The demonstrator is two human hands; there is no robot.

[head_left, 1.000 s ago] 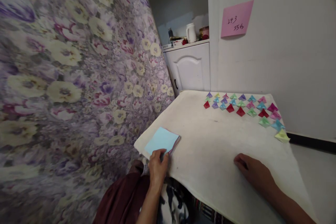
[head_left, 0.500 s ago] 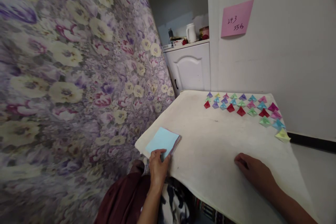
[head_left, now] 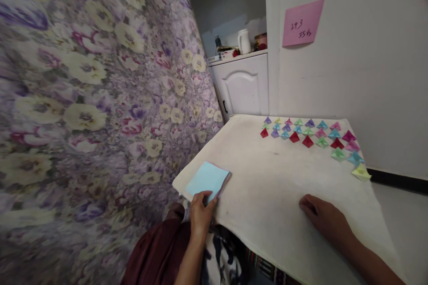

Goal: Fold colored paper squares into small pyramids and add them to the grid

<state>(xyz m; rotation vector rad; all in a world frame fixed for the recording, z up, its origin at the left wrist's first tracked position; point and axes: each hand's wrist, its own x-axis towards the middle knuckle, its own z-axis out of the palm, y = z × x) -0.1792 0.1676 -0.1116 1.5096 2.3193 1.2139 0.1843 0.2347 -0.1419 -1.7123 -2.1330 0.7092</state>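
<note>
Paper pad (head_left: 207, 179) — square, blue-topped — under left hand (head_left: 200, 214) fingertips.

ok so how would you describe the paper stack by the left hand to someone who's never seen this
Find the white table beside the flowered curtain. On its near left corner, touched by the left hand, lies a square paper stack with a light blue top sheet. Unlike the small folded pieces along the far edge, it is flat and lies alone.
</note>
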